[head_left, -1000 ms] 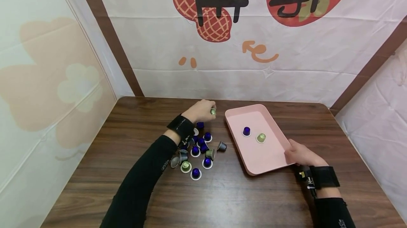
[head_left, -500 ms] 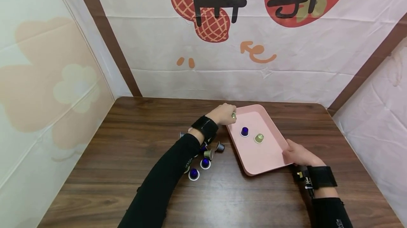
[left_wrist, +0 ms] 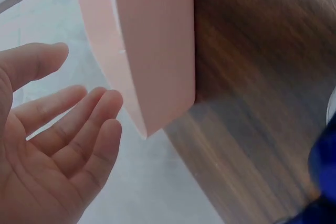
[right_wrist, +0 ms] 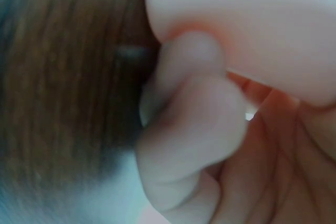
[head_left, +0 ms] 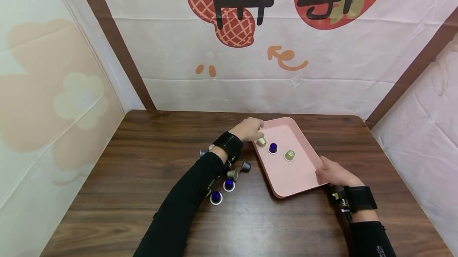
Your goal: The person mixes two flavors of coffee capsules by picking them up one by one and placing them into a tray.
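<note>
Over the far left corner of the pink tray [head_left: 297, 175] is my left hand [head_left: 247, 129]. In the left wrist view, that hand [left_wrist: 63, 145] has its fingers spread apart with nothing between them, beside the tray's wall [left_wrist: 157, 51]. A light green coffee capsule [head_left: 262, 141] lies in the tray just below the fingers. Near it stand a blue capsule [head_left: 273, 148] and another green capsule [head_left: 289, 155], both rim down. My right hand [head_left: 336, 172] grips the tray's right side; the right wrist view shows curled fingers [right_wrist: 194, 119] against the tray edge [right_wrist: 252, 30].
Left of the tray, several loose capsules lie on the wooden table [head_left: 279, 229]: a grey one [head_left: 245, 166], a green one [head_left: 232, 174] and blue ones, including a near blue capsule [head_left: 216, 197]. My left forearm hides part of the pile. A printed cloth [head_left: 171, 50] hangs behind.
My left hand has moved right from above the pile to the tray's far left corner and let go of the green capsule there. The right hand keeps its grip on the tray.
</note>
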`<state>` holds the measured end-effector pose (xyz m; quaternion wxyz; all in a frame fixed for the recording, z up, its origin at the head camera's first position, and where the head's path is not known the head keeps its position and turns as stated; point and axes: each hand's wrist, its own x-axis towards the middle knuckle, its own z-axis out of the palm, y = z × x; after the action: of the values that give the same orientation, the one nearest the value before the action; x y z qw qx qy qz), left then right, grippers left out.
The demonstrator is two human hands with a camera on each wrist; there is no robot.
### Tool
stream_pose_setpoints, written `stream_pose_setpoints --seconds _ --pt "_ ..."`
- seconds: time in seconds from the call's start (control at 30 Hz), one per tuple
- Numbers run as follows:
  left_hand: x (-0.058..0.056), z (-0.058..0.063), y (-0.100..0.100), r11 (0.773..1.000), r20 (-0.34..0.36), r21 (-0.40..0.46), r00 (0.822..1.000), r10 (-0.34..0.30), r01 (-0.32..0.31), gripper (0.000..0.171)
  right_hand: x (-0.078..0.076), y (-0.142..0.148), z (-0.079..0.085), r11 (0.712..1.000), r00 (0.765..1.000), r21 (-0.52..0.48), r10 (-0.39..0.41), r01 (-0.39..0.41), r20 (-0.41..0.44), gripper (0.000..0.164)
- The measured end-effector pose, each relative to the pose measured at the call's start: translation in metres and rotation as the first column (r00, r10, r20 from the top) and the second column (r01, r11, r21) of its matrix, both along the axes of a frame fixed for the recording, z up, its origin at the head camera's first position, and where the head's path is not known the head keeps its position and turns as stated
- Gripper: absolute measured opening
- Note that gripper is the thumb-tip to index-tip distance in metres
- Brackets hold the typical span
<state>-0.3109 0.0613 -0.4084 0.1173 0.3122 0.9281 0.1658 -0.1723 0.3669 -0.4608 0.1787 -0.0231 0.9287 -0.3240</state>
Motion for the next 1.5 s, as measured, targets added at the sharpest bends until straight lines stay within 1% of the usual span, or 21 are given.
stream_pose_setpoints --seconds 0.13,0.23,0.3,0.4,0.47,0.57,0.7,0.77,0.9,1.0,1.07,1.17,1.3,1.5 --pt "0.003 0.010 -0.015 1.000 0.003 -0.018 1.000 -0.014 0.014 0.033 -0.001 0.000 0.000 1.000 1.000 0.008 0.002 -0.002 0.001 0.044" --pt "0.004 0.016 -0.031 0.999 -0.006 -0.024 1.000 -0.029 0.029 0.030 -0.001 0.000 0.000 1.000 1.000 0.010 -0.007 0.007 0.004 0.044" --pt "0.005 0.019 -0.046 0.999 -0.014 -0.022 0.999 -0.040 0.040 0.030 -0.001 0.001 0.000 1.000 1.000 0.010 -0.001 0.001 -0.002 0.042" --pt "0.008 0.023 -0.070 0.999 -0.004 0.000 0.999 -0.048 0.048 0.029 -0.001 0.002 0.001 1.000 1.000 0.014 0.001 -0.001 -0.009 0.040" --pt "0.011 0.024 -0.087 0.999 0.012 0.014 0.999 -0.047 0.047 0.030 -0.001 0.003 0.001 1.000 1.000 0.020 0.006 -0.006 -0.015 0.041" --pt "0.020 0.024 -0.108 0.999 0.027 0.024 0.999 -0.047 0.046 0.022 -0.001 0.004 0.003 0.999 1.000 0.030 0.012 -0.012 -0.019 0.043" --pt "0.035 0.019 -0.133 0.999 0.032 0.028 0.999 -0.043 0.042 0.006 -0.001 0.006 0.004 0.999 1.000 0.030 0.021 -0.021 -0.023 0.043" --pt "0.041 0.015 -0.144 0.998 0.032 0.038 0.999 -0.041 0.040 0.007 -0.002 0.006 0.005 0.999 0.999 0.036 0.024 -0.023 -0.029 0.043" --pt "0.053 0.007 -0.165 0.999 0.035 0.054 0.999 -0.007 0.005 0.006 -0.002 0.006 0.003 0.999 1.000 0.034 0.005 -0.004 -0.017 0.042" --pt "0.059 0.001 -0.177 0.996 0.044 0.082 0.999 0.025 -0.029 0.016 -0.002 0.006 0.003 0.999 1.000 0.040 -0.005 0.005 -0.006 0.045" --pt "0.061 -0.004 -0.183 0.992 0.066 0.115 0.997 0.041 -0.048 0.025 -0.001 0.005 0.002 0.999 1.000 0.043 -0.007 0.007 0.000 0.047" --pt "0.061 -0.012 -0.189 0.985 0.095 0.161 0.994 0.045 -0.060 0.028 -0.001 0.004 0.002 0.998 1.000 0.055 -0.007 0.007 0.000 0.048" --pt "0.059 -0.021 -0.194 0.980 0.108 0.183 0.993 0.055 -0.074 0.025 -0.001 0.002 0.000 0.999 1.000 0.051 -0.010 0.010 0.001 0.047" --pt "0.055 -0.031 -0.200 0.980 0.117 0.177 0.990 0.073 -0.093 0.019 -0.001 -0.001 -0.001 0.999 1.000 0.046 0.000 0.000 0.007 0.049"
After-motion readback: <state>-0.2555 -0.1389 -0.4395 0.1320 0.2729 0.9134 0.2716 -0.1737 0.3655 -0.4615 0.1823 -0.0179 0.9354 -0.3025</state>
